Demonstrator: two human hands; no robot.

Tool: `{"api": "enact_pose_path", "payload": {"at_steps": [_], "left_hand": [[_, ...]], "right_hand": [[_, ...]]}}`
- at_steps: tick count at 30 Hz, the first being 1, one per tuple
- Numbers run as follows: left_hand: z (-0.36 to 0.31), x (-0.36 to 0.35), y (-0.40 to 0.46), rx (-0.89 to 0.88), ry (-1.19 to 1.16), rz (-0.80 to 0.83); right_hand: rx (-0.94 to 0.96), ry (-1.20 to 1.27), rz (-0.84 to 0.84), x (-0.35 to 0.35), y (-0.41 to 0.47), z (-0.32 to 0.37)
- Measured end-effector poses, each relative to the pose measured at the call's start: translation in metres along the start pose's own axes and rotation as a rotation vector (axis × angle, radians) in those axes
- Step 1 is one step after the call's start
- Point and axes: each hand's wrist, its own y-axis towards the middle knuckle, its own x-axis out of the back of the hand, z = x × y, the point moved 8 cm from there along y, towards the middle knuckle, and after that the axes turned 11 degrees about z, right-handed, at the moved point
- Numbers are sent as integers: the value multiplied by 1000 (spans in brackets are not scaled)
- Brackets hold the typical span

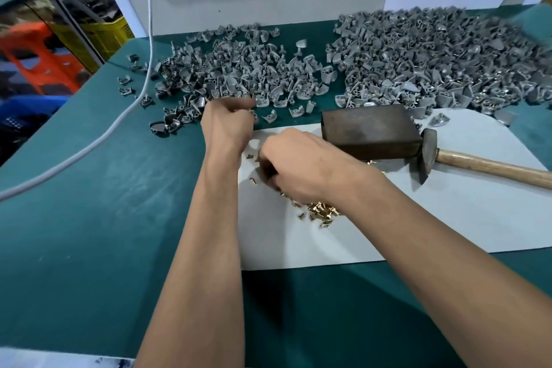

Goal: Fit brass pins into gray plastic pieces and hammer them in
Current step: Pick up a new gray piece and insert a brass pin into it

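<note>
Left hand [227, 122] curls at the near edge of the gray pieces [236, 69] (contents hidden). Right hand [298, 164] curls over the pins [319, 209], beside the block [370, 131]; grip unclear.

Two heaps of gray pieces [239, 69], one hammer [466, 158], one block [367, 128].

Green mat [89, 218] over the table, white sheet [448, 218] laid on its right part. Dark block [369, 131] on that sheet. White cable [119, 119] trailing across the left. Orange crate [35, 60] and yellow crate [104, 36] beyond the table's edge.
</note>
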Motion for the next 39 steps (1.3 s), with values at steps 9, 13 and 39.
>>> {"api": "enact_pose_path", "payload": {"at_steps": [9, 13, 39], "left_hand": [[-1, 8, -4, -22, -58, -107], [-6, 5, -8, -67, -110, -103], [-59, -118, -71, -417, -321, 566]], "right_hand": [[-22, -45, -52, 10, -5, 5], [-32, 127, -183, 20, -8, -6], [-93, 462, -896, 39, -107, -137]]}}
